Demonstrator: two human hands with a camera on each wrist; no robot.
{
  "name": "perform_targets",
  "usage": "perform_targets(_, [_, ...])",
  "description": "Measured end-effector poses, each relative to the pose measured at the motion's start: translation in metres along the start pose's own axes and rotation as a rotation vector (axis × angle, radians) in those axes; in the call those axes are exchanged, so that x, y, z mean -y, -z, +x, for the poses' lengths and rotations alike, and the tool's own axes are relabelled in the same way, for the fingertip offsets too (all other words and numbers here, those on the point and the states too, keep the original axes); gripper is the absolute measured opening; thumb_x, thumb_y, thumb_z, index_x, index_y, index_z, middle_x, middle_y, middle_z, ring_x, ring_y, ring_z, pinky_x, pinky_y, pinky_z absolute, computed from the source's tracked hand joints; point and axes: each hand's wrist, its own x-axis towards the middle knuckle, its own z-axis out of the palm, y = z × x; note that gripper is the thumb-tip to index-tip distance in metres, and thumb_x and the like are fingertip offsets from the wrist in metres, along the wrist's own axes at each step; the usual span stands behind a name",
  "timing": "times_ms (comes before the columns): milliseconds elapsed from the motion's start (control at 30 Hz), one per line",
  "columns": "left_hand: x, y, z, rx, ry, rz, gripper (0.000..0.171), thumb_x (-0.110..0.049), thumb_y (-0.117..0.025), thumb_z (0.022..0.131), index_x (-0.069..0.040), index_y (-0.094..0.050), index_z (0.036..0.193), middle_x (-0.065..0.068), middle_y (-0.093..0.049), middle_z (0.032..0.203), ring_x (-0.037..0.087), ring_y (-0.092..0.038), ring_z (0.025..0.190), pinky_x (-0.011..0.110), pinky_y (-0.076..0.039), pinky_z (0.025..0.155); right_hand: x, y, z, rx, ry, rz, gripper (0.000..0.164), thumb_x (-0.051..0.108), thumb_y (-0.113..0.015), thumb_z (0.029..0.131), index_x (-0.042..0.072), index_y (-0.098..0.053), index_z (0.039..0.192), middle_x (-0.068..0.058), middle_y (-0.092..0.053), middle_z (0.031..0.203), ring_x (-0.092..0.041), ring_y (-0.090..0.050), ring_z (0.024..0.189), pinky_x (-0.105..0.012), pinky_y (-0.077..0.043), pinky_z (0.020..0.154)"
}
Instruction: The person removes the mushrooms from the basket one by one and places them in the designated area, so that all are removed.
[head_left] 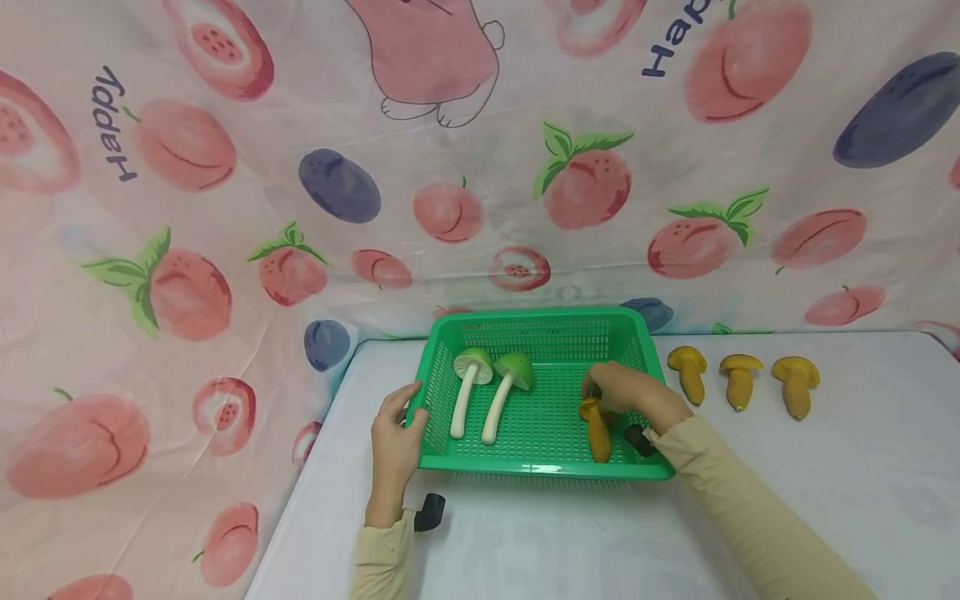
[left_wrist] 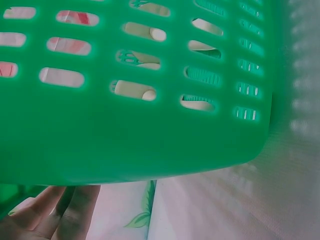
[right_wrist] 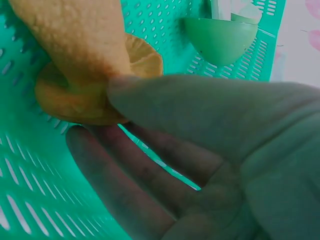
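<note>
Right hand (head_left: 624,388) pinches yellow mushroom (head_left: 597,437), four o'clock inside green basket (head_left: 540,469); left hand (head_left: 395,444) at nine o'clock side, cannot tell if gripping.

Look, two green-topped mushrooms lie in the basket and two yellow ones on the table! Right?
Not quite: three yellow mushrooms lie on the table, as the head view shows. The two green-topped mushrooms in the basket are right.

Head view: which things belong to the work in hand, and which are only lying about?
Likely in the work:
green basket, left hand at its rim
mustard mushroom, held by right hand
two green-capped mushrooms in the basket
three matching mushrooms, right of the basket

Probably just surroundings:
fruit-print cloth
white table
</note>
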Motion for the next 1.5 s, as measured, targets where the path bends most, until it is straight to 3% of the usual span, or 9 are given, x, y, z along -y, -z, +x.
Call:
perform_targets(500, [-0.002, -0.001, 0.001, -0.007, 0.02, 0.0, 0.042, 0.0, -0.056, 0.091, -0.009, -0.065, 0.131, 0.009, -0.058, 0.136, 0.03, -0.061, 0.108, 0.048, -0.049, 0.094, -0.001, 0.0, -0.001, -0.075, 0.08, 0.02, 0.015, -0.006, -0.069, 0.087, -0.001, -0.076, 0.099, -0.013, -0.074, 0.093, -0.027, -0.069, 0.085, -0.036, -0.057, 0.075])
perform_targets(667, [-0.003, -0.002, 0.001, -0.006, 0.017, -0.002, 0.042, 0.0, -0.056, 0.091, -0.008, -0.065, 0.131, 0.01, -0.058, 0.136, 0.03, -0.061, 0.107, 0.048, -0.049, 0.094, 0.001, 0.002, -0.004, -0.127, 0.108, 0.039, 0.019, -0.009, -0.067, 0.087, -0.003, -0.076, 0.102, -0.015, -0.074, 0.096, -0.03, -0.069, 0.089, -0.038, -0.058, 0.076])
perform_targets(900, [-0.002, -0.001, 0.001, -0.006, 0.019, 0.001, 0.042, 0.0, -0.056, 0.092, -0.008, -0.065, 0.131, 0.01, -0.058, 0.136, 0.03, -0.061, 0.108, 0.048, -0.049, 0.092, 0.006, 0.012, -0.011, -0.191, 0.137, 0.086, 0.021, -0.01, -0.063, 0.088, -0.005, -0.075, 0.104, -0.017, -0.074, 0.098, -0.026, -0.07, 0.084, -0.035, -0.058, 0.073])
perform_targets(1200, [-0.002, -0.002, 0.001, 0.003, 0.011, -0.006, 0.041, 0.0, -0.056, 0.092, -0.008, -0.065, 0.131, 0.011, -0.057, 0.137, 0.03, -0.06, 0.109, 0.049, -0.048, 0.094, 0.006, 0.02, -0.022, -0.262, 0.143, 0.028, 0.025, -0.009, -0.064, 0.089, -0.005, -0.072, 0.112, -0.018, -0.072, 0.109, -0.033, -0.068, 0.098, -0.037, -0.058, 0.077])
perform_targets(1500, [-0.002, -0.001, 0.001, -0.002, 0.007, 0.0, 0.041, 0.0, -0.056, 0.092, -0.008, -0.065, 0.131, 0.01, -0.058, 0.137, 0.03, -0.059, 0.112, 0.05, -0.048, 0.096, 0.006, 0.029, -0.037, -0.317, 0.144, 0.012, 0.027, -0.008, -0.063, 0.09, -0.003, -0.071, 0.115, -0.017, -0.072, 0.108, -0.028, -0.069, 0.092, -0.034, -0.058, 0.073])
